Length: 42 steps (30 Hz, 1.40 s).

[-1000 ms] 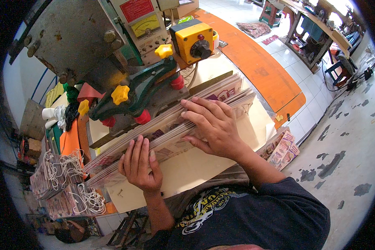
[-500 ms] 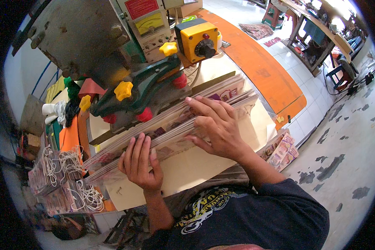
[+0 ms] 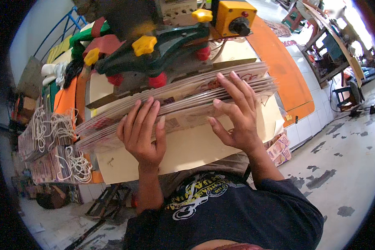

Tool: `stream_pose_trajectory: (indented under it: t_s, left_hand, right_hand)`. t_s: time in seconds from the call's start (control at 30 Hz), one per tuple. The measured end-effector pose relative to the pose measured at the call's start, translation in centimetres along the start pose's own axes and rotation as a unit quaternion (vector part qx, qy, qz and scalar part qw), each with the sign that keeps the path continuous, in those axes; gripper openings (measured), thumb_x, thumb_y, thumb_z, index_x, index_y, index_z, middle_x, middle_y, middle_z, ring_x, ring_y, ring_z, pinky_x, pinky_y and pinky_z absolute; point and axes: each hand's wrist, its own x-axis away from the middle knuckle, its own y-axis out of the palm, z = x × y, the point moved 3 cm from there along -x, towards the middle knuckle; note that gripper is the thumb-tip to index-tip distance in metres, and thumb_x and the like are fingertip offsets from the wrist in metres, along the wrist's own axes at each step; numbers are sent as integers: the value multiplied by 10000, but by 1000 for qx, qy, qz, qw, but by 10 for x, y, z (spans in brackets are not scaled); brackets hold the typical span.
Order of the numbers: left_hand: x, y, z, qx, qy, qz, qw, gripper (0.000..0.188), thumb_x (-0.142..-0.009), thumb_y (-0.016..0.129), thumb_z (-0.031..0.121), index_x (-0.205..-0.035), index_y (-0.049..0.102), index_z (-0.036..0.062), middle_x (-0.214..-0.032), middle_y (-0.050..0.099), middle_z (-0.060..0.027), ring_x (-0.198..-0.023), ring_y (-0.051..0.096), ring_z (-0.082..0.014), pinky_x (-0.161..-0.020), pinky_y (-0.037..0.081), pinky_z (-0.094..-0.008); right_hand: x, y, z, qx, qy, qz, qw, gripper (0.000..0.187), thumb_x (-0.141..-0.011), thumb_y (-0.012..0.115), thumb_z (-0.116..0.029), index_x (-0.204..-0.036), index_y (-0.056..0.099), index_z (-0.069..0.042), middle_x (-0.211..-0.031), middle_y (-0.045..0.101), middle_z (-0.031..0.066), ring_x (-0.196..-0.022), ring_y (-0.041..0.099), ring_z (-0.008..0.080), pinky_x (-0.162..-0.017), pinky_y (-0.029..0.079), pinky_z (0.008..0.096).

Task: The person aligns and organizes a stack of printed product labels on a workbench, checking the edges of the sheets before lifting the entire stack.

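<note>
Two long bundles of printed clear plastic sheets lie side by side, slanting across the table below the machine. My left hand [image 3: 142, 135] straddles the near bundle [image 3: 183, 109], its straight fingers together over the top edges and its thumb against the near side. Further right, my right hand [image 3: 239, 114] lies across the same bundle with fingers stretched out and spread; two fingertips reach the far bundle [image 3: 183, 92]. Its thumb rests apart on the near side. Under the bundles is a cream sheet [image 3: 196, 139].
A dark green machine clamp [image 3: 171, 50] with yellow knobs and red feet stands just beyond the bundles. Right of it is a yellow control box [image 3: 236, 18] on the orange table [image 3: 279, 71]. Stacked bags with white cords [image 3: 75, 164] sit at the left.
My view has shifted, so the machine appears higher and further right. My right hand's fingers have spread and lifted toward the far bundle. My left hand stays on the near bundle.
</note>
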Motion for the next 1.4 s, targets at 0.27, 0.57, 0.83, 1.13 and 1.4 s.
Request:
stream_pose_trajectory:
  t_s: [0.27, 0.57, 0.83, 1.13, 1.4]
  left_hand:
    - [-2, -2, -3, 12, -1, -13, 1000, 317, -957, 643, 248, -1240, 738, 142, -1284, 717, -14, -1263, 612, -224, -1094, 326, -394]
    - [-3, -3, -6, 26, -12, -21, 999, 358, -942, 675, 295, -1263, 721, 142, -1310, 699, -10, -1285, 594, -222, -1090, 320, -404]
    - [-5, -8, -3, 23, -18, -45, 999, 406, -936, 687, 340, -1279, 707, 125, -1355, 674, -31, -1331, 560, -252, -1087, 326, -421]
    - [-10, -20, 2, 18, -53, -121, 991, 513, -949, 651, 430, -1364, 652, 128, -1446, 613, -37, -1410, 489, -290, -1147, 309, -473]
    - [-12, -22, 4, 9, -47, -141, 989, 618, -927, 664, 485, -1413, 605, 109, -1487, 576, -52, -1432, 465, -297, -1160, 308, -484]
  right_hand:
    - [-5, 5, -4, 16, 13, 8, 1000, 320, -822, 764, -204, -1058, 563, -120, -1500, 542, 175, -1448, 427, 401, -1166, 284, 539]
    - [0, 9, -6, 4, 1, 30, 1000, 272, -831, 694, -141, -1079, 597, -85, -1236, 671, 146, -1312, 544, 401, -1111, 360, 507]
    - [7, 9, -7, 12, -8, 67, 998, 288, -780, 697, -97, -1067, 670, -79, -1185, 697, 112, -1233, 581, 369, -1077, 410, 498]
    - [15, 9, -7, 21, -27, 82, 996, 268, -787, 663, -102, -1054, 668, -74, -1132, 698, 113, -1182, 590, 352, -1058, 409, 532]
    - [9, 13, -17, 33, 10, 63, 997, 501, -763, 708, -145, -1247, 597, -76, -1032, 632, 110, -1000, 544, 291, -968, 382, 481]
